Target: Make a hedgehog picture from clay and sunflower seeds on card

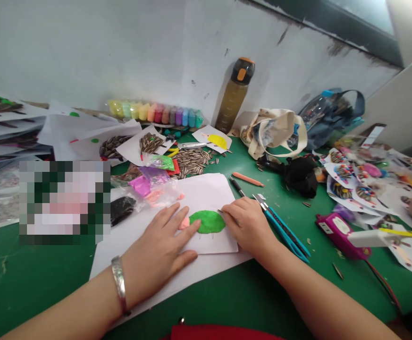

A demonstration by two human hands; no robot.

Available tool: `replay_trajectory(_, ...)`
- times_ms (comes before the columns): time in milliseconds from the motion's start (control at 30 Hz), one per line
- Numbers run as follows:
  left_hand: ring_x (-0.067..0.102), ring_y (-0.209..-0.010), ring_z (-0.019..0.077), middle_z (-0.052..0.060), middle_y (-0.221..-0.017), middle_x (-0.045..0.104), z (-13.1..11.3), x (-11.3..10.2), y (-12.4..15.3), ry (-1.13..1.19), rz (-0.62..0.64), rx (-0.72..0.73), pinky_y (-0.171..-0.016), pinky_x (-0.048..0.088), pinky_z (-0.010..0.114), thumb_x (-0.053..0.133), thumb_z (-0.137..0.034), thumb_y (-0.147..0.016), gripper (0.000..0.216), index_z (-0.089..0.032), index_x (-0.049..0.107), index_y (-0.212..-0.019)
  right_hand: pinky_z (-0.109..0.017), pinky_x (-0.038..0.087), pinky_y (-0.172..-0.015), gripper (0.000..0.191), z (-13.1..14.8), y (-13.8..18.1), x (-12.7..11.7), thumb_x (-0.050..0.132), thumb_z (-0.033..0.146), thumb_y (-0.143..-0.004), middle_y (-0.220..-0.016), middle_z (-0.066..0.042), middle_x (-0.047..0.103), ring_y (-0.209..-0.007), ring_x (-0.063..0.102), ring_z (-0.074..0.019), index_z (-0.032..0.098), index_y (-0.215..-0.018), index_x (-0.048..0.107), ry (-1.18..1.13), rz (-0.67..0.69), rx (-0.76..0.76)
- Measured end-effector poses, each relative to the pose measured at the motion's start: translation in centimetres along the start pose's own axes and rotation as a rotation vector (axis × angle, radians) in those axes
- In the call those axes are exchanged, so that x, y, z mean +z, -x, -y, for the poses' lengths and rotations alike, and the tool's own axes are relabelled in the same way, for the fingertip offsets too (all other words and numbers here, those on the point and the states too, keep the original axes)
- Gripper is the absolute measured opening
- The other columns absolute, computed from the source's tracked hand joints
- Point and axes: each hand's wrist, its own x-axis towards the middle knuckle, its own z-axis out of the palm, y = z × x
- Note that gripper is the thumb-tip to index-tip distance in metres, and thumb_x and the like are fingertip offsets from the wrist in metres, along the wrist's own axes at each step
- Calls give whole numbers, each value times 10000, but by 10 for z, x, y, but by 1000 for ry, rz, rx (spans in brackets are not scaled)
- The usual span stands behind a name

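Note:
A flat green clay shape (207, 221) with a small pink piece (184, 223) at its left end lies on white paper (206, 193) on the green table. My left hand (158, 252) rests flat on the paper, fingers spread, fingertips by the pink piece. My right hand (247, 225) is closed in a pinch at the green shape's right edge, holding a small seed-like thing I cannot make out clearly. A silver bangle (119, 283) sits on my left wrist.
A sunflower seed pile (191, 161), clay bags (149, 182), blue tweezers (285, 231), an orange stick (247, 179) and a pen lie nearby. A clay pot row (156, 113), a bottle (234, 94) and bags stand by the wall. A pink glue gun (336, 229) lies right.

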Motion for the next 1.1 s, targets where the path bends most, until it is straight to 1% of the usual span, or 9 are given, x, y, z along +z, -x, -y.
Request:
replay_trajectory(100, 353, -1339, 371, 167, -1393, 487, 0, 0, 0, -5, 0, 2, -1032, 384, 554, 542, -441, -892, 469, -223, 544, -1307, -318, 322, -756, 188, 1, -1, 0, 518, 159, -894, -761, -34, 633, -789, 520, -173, 193, -843, 696, -12, 22, -16)
replay_trajectory(233, 352, -1340, 374, 169, -1390, 492, 0, 0, -1, 16, 7, 0, -1039, 376, 557, 545, -445, -890, 475, -219, 546, -1307, -322, 312, -747, 183, 1, -1, -1, 530, 178, -888, -749, -33, 627, -779, 519, -175, 196, -813, 696, 22, 0, 17)
replay_trajectory(367, 341, -1350, 364, 150, -1406, 483, 0, 2, 0, 38, -7, -12, -1065, 349, 551, 555, -435, -887, 466, -229, 546, -1306, -316, 311, -739, 176, 2, 0, -2, 531, 158, -874, -728, -25, 615, -760, 516, -166, 195, -799, 686, 16, 22, 7)
replay_trajectory(500, 342, -1350, 362, 147, -1407, 482, 1, 2, 0, 30, -12, -9, -1066, 350, 544, 563, -436, -882, 475, -229, 542, -1309, -316, 309, -718, 187, 3, 2, -5, 526, 179, -878, -708, -31, 603, -743, 514, -169, 189, -773, 681, 33, 13, 32)
replay_trajectory(633, 341, -1348, 367, 156, -1403, 480, 0, 1, -1, 22, 2, -7, -1058, 358, 552, 551, -439, -887, 472, -222, 543, -1307, -310, 318, -708, 181, 4, 4, -5, 527, 161, -867, -702, -32, 593, -740, 511, -170, 183, -760, 672, 18, 45, 32)
replay_trajectory(800, 330, -1355, 369, 164, -1403, 477, 0, 0, -1, 15, 22, -7, -1058, 360, 558, 543, -430, -894, 473, -219, 534, -1318, -312, 329, -706, 175, 3, 5, -5, 532, 176, -870, -707, -38, 594, -735, 509, -173, 175, -766, 673, 26, 39, 40)
replay_trajectory(1100, 321, -1364, 361, 135, -1417, 472, 0, 2, 1, 59, -5, -25, -1076, 336, 565, 562, -420, -886, 462, -239, 535, -1311, -309, 347, -699, 169, 3, 5, -4, 531, 163, -857, -698, -37, 595, -724, 510, -176, 185, -756, 664, 10, 25, 34)
